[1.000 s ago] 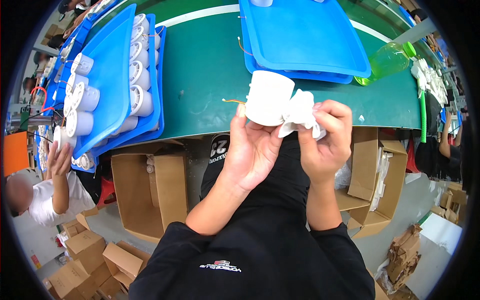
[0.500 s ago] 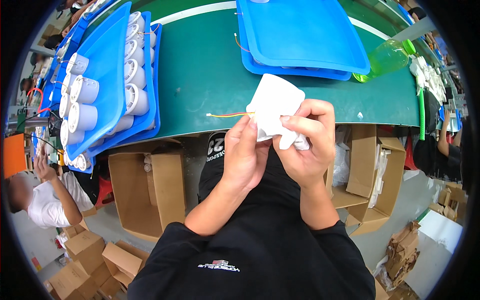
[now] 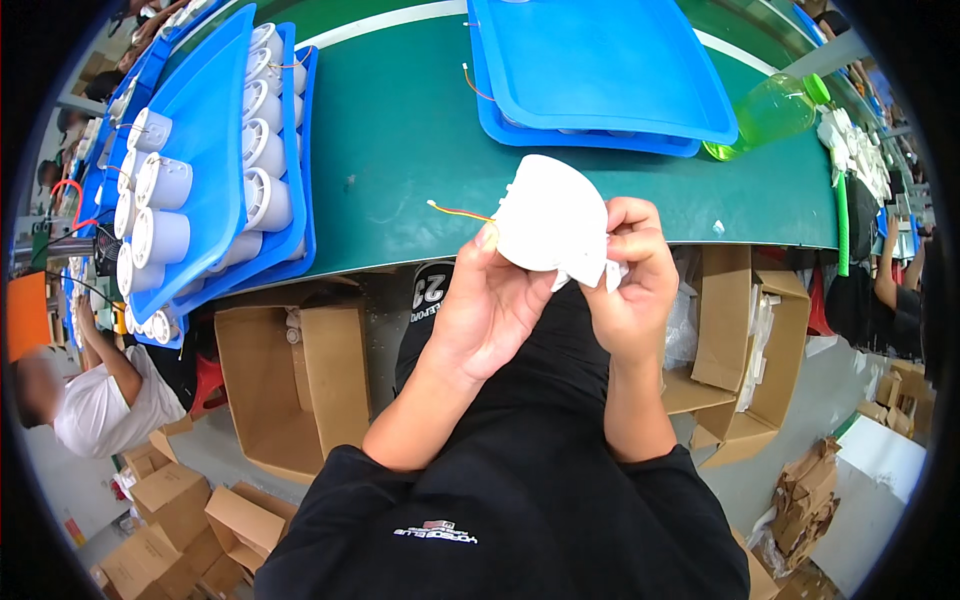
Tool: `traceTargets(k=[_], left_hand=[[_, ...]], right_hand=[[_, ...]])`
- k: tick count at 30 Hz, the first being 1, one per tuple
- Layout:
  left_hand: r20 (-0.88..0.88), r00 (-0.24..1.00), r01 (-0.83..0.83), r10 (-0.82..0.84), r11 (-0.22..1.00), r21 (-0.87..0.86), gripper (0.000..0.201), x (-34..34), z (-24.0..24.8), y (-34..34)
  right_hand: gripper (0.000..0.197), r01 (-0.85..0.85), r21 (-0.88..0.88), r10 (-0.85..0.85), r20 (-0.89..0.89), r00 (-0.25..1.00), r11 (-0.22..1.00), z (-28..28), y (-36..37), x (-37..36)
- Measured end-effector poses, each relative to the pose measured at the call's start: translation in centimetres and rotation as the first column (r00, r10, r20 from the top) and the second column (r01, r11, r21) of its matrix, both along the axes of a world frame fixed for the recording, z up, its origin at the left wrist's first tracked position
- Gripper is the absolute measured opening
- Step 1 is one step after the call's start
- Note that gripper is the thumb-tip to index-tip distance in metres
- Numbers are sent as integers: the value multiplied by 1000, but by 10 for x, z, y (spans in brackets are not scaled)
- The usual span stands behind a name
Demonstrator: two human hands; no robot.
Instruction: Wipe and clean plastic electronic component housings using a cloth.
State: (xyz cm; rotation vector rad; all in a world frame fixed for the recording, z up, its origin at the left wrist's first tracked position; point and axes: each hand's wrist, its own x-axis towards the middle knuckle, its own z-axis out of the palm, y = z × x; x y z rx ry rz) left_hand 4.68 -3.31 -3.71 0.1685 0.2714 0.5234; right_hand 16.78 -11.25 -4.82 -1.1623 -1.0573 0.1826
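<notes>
A white rounded plastic housing (image 3: 548, 212) is held up over the near edge of the bench, tilted on its side. My left hand (image 3: 488, 315) is closed on its lower left, with the thumb beside the spot where a thin red and yellow wire (image 3: 462, 211) comes out. That wire ends in a small white plug. My right hand (image 3: 636, 285) pinches a crumpled white cloth (image 3: 588, 274) against the housing's right side. The fingers hide part of the cloth.
To the left, stacked blue trays (image 3: 205, 130) carry several similar white housings (image 3: 161, 236). More blue trays (image 3: 610, 70) lie on the green bench (image 3: 400, 160) ahead. A green bottle (image 3: 775, 115) lies at right. Open cardboard boxes (image 3: 262, 385) stand below the bench edge.
The housing has turned in my hands, showing more of its rounded side, and the wire now slants upward. My right hand and the cloth have shifted along its right side.
</notes>
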Motion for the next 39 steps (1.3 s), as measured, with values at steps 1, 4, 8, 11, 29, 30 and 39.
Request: traceTargets(k=[1, 4, 8, 11, 29, 30, 39], left_hand=[[0, 1000, 2, -2, 1000, 0, 46, 1, 2, -1], [-3, 1000, 27, -27, 991, -134, 48, 0, 3, -3], [100, 988, 139, -119, 966, -216, 49, -2, -6, -3], [25, 997, 80, -77, 987, -143, 48, -3, -8, -4], [336, 669, 88, 663, -519, 850, 67, -17, 9, 32], [405, 666, 55, 627, -582, 811, 61, -16, 7, 34], [529, 733, -55, 428, -738, 673, 51, -16, 11, 37]], right_hand=[[30, -41, 7, 41, -88, 995, 999, -2, -1, 2], [25, -107, 30, 110, -179, 978, 994, -4, 2, 7], [21, -172, 107, 197, -300, 933, 979, -10, 10, 19], [21, -101, 133, 135, -275, 952, 986, -5, 17, 26], [24, 138, 114, -124, -123, 985, 984, 21, -19, 37], [24, 126, 111, -116, -92, 989, 986, 21, -20, 36], [30, -135, 26, 138, -123, 983, 990, 21, -25, 21]])
